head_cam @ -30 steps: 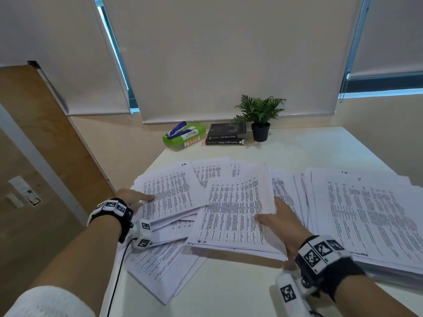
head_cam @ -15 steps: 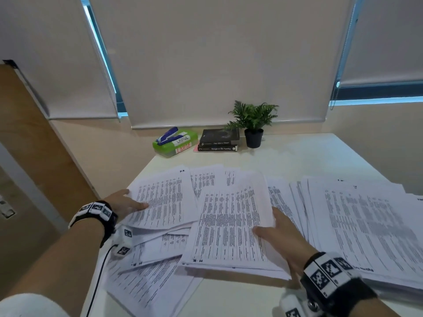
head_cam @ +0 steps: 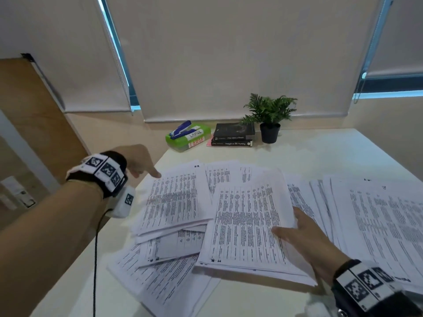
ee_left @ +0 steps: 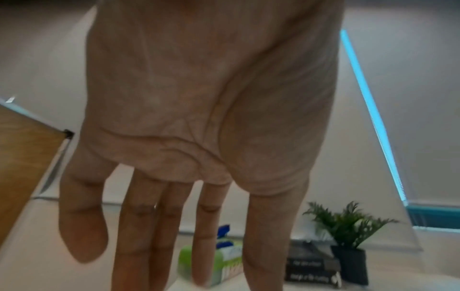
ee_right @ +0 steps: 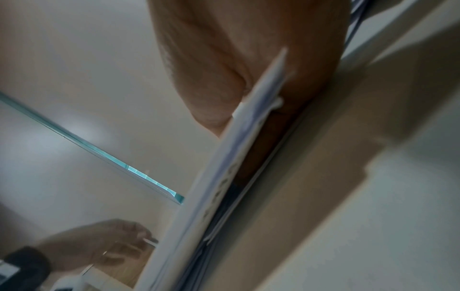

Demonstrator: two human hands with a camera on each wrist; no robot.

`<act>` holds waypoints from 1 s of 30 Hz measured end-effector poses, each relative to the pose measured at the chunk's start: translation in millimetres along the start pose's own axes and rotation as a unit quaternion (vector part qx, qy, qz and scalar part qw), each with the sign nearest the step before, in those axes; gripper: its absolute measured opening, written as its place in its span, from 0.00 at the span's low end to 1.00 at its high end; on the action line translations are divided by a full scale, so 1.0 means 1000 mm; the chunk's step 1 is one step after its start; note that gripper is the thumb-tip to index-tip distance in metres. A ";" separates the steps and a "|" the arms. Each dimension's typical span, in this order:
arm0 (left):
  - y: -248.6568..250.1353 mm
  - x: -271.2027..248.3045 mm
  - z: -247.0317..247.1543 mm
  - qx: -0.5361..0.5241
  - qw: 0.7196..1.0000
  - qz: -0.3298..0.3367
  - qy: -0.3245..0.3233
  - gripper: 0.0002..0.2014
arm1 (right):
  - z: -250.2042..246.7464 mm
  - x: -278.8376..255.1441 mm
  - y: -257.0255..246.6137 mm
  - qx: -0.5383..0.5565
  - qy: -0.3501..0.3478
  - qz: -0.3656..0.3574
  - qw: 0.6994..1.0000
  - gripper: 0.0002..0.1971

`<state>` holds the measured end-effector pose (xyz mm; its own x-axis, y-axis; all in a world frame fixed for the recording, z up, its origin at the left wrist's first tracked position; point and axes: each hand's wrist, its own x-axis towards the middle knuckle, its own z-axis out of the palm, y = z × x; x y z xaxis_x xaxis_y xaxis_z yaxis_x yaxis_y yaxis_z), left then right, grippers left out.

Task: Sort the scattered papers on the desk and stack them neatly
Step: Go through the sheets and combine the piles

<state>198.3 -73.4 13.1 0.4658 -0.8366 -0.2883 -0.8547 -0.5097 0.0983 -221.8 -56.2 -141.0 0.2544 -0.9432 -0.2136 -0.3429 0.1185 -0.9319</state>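
Printed sheets lie fanned across the white desk (head_cam: 320, 152). My right hand (head_cam: 290, 229) grips the right edge of the middle sheaf (head_cam: 247, 223), thumb on top and fingers underneath. In the right wrist view that sheaf (ee_right: 224, 177) shows edge-on, pinched by my right hand (ee_right: 211, 78). My left hand (head_cam: 148, 170) hovers over the far left corner of the left sheaf (head_cam: 174, 200), holding nothing. In the left wrist view my left hand (ee_left: 174, 236) has straight, spread fingers. A thick pile (head_cam: 377, 220) lies at the right, and loose sheets (head_cam: 164, 277) stick out at the front left.
Along the far wall stand a green box (head_cam: 188, 139) with a blue stapler on it, two stacked dark books (head_cam: 233, 135) and a small potted plant (head_cam: 270, 115). The desk's left edge drops off beside a wooden door (head_cam: 34, 115).
My left hand has lifted off the left sheaf and risen toward its far left corner. The right hand keeps its hold on the middle sheaf.
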 end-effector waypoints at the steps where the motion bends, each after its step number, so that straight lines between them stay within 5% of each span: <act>1: 0.010 -0.003 -0.010 0.010 1.000 0.016 0.004 0.22 | 0.000 -0.001 0.000 0.003 -0.003 -0.001 1.000 0.29; 6: 0.055 0.039 -0.005 0.035 0.995 0.092 0.032 0.30 | 0.000 0.003 0.002 0.017 -0.002 0.001 1.000 0.26; 9: 0.057 0.087 0.035 0.069 0.996 0.056 0.013 0.45 | -0.001 0.009 0.005 0.021 0.004 0.002 1.000 0.24; 14: 0.037 0.120 0.070 0.078 0.995 0.031 -0.050 0.51 | -0.004 0.016 0.010 0.020 0.009 0.003 1.000 0.21; 17: 0.028 0.128 0.074 0.039 0.998 0.046 -0.010 0.42 | -0.003 0.016 0.006 0.031 -0.001 0.002 1.000 0.22; 22: 0.023 0.115 0.061 -0.036 0.985 0.103 0.134 0.13 | -0.002 0.007 -0.009 0.037 -0.001 0.010 0.999 0.29; 30: 0.046 0.002 -0.038 -0.060 0.931 0.228 0.280 0.09 | -0.006 -0.001 -0.015 0.061 -0.051 -0.048 0.996 0.53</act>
<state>168.5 -106.6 53.0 0.1366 -0.9276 0.3478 -0.9767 -0.0674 0.2037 -222.2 -58.5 -125.1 0.3728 -0.9166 -0.1441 -0.2013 0.0717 -0.9769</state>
